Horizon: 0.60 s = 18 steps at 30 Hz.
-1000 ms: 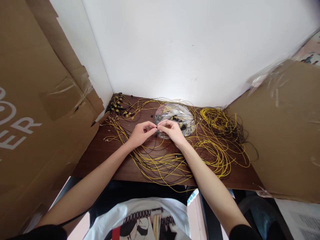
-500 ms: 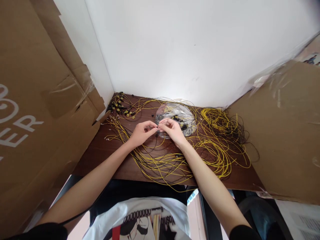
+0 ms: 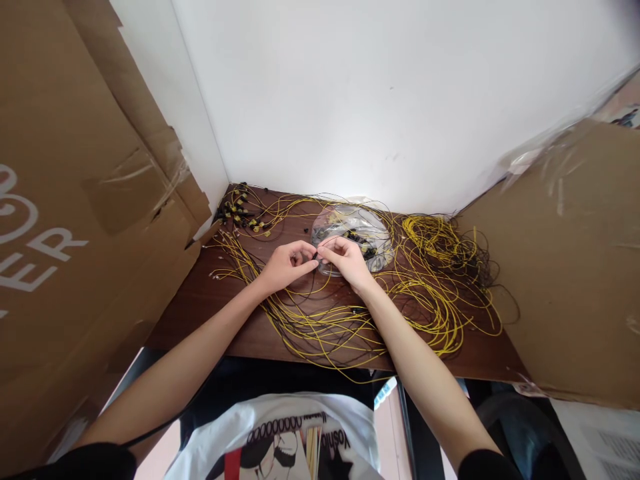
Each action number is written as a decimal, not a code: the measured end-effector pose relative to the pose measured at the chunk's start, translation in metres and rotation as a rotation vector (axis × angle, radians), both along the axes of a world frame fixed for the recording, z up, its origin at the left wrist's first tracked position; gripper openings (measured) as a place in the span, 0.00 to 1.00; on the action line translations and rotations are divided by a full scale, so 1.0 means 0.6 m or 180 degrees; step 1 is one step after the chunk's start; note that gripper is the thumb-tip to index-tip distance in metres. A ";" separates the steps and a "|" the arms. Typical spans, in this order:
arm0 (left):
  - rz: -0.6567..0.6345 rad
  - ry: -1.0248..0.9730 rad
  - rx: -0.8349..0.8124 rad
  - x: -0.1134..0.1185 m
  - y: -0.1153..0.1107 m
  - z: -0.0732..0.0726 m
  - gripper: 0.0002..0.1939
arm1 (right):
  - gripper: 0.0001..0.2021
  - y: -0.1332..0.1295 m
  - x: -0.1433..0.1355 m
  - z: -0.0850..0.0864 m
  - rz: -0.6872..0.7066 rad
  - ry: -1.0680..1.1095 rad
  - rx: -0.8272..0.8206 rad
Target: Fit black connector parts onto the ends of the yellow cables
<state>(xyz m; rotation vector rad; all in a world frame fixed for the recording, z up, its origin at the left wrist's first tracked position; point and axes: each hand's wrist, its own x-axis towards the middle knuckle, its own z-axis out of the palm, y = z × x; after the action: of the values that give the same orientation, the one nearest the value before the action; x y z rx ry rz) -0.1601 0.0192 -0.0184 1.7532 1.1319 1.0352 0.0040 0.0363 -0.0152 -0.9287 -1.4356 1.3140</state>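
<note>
My left hand [image 3: 289, 265] and my right hand [image 3: 345, 260] meet fingertip to fingertip over the middle of the table. Between them is a small black connector [image 3: 315, 255], with the left thumb and forefinger around it. My right thumb and forefinger are pinched together on a thin dark wire that runs into it; the fingers partly cover this spot. Just behind the right hand lies a clear plastic bag [image 3: 383, 233] with black and yellow small parts in it. Beneath both forearms runs a loose bundle of yellow and black wires [image 3: 320, 327].
A tangled coil of yellow and black wires [image 3: 430, 233] lies at the right. Several black connectors with yellow tags [image 3: 240, 212] are heaped at the back left. Cardboard panels [image 3: 560, 267] stand on both sides, and a white wall [image 3: 350, 100] closes the back of the brown table [image 3: 200, 313].
My left thumb has dropped slightly away from the forefinger, showing more of the black connector. The right hand keeps its pinch in nearly the same place.
</note>
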 end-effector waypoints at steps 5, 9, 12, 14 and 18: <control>0.0007 0.0027 0.0024 0.000 -0.001 0.003 0.11 | 0.11 -0.001 0.000 0.001 0.0003 -0.0014 -0.0038; 0.0046 0.0112 0.0060 -0.001 0.000 0.000 0.10 | 0.11 -0.001 0.000 0.001 0.0003 -0.0078 0.0017; 0.0069 0.0120 0.0076 -0.001 0.002 -0.003 0.11 | 0.12 0.001 0.000 -0.002 0.0001 -0.0056 -0.0010; 0.0071 0.0109 0.0068 -0.001 0.003 -0.005 0.11 | 0.15 0.003 0.000 -0.007 -0.0025 0.0035 -0.0095; 0.0091 0.0109 0.0015 -0.001 0.004 -0.005 0.12 | 0.18 0.005 -0.001 -0.014 -0.0030 0.0151 -0.0199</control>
<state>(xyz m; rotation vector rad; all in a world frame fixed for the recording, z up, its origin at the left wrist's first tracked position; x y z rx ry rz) -0.1607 0.0215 -0.0216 1.7690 1.1798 1.0294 0.0032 0.0394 -0.0235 -0.9381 -1.3590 1.3719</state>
